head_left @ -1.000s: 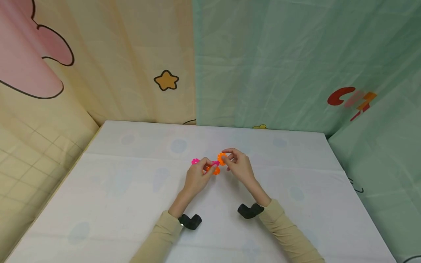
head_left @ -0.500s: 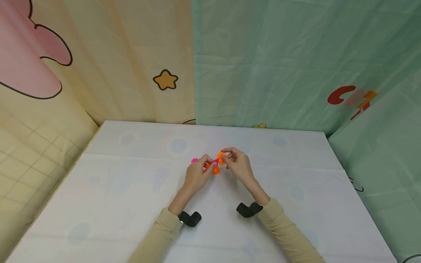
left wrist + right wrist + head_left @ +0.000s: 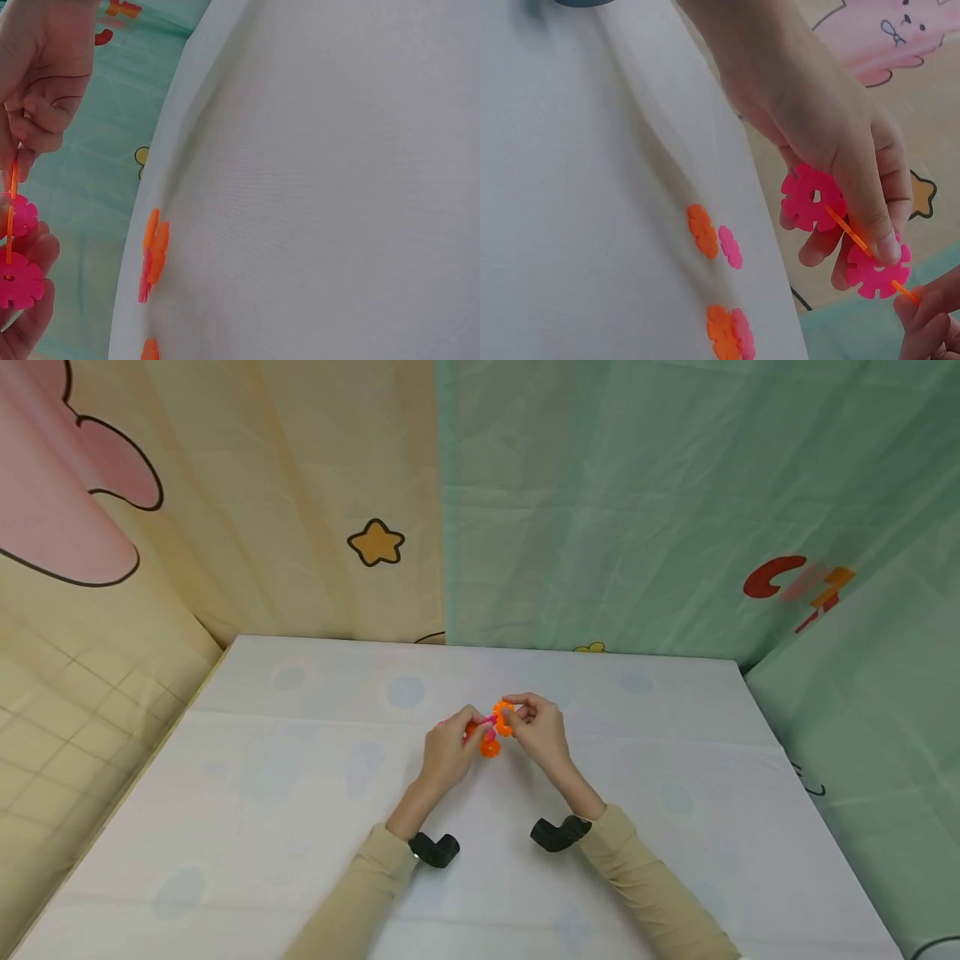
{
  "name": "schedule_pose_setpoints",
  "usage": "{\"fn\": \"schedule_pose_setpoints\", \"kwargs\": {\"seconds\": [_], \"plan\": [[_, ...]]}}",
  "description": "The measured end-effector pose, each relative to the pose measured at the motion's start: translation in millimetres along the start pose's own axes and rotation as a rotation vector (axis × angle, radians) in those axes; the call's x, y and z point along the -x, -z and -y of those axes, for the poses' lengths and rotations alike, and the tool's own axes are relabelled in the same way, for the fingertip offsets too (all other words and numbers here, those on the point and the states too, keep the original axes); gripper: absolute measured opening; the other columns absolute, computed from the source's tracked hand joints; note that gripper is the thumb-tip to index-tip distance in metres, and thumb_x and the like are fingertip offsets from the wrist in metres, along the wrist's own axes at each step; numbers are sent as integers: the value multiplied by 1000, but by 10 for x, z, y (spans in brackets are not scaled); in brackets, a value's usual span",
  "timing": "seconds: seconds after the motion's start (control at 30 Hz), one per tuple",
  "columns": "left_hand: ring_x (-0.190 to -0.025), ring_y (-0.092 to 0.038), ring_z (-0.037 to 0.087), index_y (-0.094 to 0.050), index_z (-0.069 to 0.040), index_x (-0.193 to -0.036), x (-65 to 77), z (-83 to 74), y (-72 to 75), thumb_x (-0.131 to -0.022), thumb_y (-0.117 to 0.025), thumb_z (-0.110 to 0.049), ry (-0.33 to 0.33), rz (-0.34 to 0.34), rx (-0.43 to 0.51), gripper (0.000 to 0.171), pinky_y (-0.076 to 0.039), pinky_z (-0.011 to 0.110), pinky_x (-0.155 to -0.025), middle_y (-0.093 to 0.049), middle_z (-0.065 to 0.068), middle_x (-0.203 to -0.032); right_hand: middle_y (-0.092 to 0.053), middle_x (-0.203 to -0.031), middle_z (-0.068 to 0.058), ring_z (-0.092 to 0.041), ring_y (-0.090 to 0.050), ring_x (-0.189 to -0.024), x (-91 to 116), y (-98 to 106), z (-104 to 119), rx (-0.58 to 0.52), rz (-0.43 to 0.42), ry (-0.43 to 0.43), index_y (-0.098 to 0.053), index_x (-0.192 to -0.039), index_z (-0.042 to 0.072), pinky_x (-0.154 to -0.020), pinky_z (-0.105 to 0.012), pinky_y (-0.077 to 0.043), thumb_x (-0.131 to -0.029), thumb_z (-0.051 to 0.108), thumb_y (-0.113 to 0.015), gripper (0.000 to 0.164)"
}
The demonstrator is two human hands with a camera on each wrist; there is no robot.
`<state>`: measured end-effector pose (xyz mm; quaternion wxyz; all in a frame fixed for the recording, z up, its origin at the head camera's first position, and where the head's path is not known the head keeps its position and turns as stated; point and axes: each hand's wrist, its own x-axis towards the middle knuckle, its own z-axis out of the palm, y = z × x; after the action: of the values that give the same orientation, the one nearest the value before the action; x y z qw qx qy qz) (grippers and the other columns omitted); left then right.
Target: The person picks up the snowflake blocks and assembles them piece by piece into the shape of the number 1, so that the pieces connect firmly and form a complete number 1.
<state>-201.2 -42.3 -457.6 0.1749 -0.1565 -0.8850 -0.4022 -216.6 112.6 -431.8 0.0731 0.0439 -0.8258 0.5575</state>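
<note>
In the head view my left hand (image 3: 445, 756) and right hand (image 3: 543, 735) meet over the middle of the white table. A small chain of notched interlocking plastic discs runs between them. My left thumb and fingers grip it; the right wrist view shows two pink discs (image 3: 806, 204) there, joined by an edge-on orange disc (image 3: 847, 229). My right thumb and finger pinch an orange disc (image 3: 503, 717) at the chain's right end, against a pink disc's rim. In the left wrist view, this orange disc (image 3: 13, 180) stands edge-on beneath my right hand (image 3: 49, 82).
Loose orange discs (image 3: 702, 231) and pink discs (image 3: 730, 247) lie on the white-covered table (image 3: 262, 793) below the hands. One orange disc (image 3: 490, 747) shows between them. Printed curtains (image 3: 592, 527) stand behind and beside the table.
Both hands have shifted slightly up and left in the head view, still holding the chain. The pink disc left of the left hand has become mostly hidden behind it.
</note>
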Motion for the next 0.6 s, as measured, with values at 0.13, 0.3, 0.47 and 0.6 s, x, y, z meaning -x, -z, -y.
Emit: {"fn": "schedule_pose_setpoints", "kwargs": {"seconds": [0.13, 0.3, 0.47, 0.6], "plan": [[-49, -34, 7, -62, -8, -89, -19, 14, 12, -90, -67, -20, -1, -14, -4, 13, -30, 19, -49, -65, 3, -71, -60, -72, -26, -8, -44, -47, -10, -35, 1, -49, 6, -31, -70, -102, 1, -45, -19, -37, -87, 5, -64, 16], [-49, -34, 9, -62, -8, -89, -27, 27, 36, -90, -67, -21, 9, -4, -5, 13, -29, 19, -48, -64, 2, -69, -58, -68, -18, -5, -41, -45, -15, -53, 4, -85, 17, -73, -70, -105, 0, -45, -19, -36, -88, 5, -64, 19], [-52, -36, 9, -63, -11, -91, -33, 54, 57, -90, -67, -23, 38, 43, -26, 13, -30, 20, -50, -58, -1, -65, -53, -62, 2, -7, -43, -46, -13, -10, 28, -96, 71, -143, -67, -110, -3, -47, -21, -36, -89, 6, -63, 23], [-53, -36, 11, -64, -12, -94, -29, 76, 92, -91, -67, -23, 51, 92, -36, 12, -30, 21, -52, -57, -1, -66, -54, -65, 6, -7, -42, -49, 72, 74, 220, -88, 132, -187, -65, -115, -4, -48, -19, -33, -92, 7, -60, 26]]}}
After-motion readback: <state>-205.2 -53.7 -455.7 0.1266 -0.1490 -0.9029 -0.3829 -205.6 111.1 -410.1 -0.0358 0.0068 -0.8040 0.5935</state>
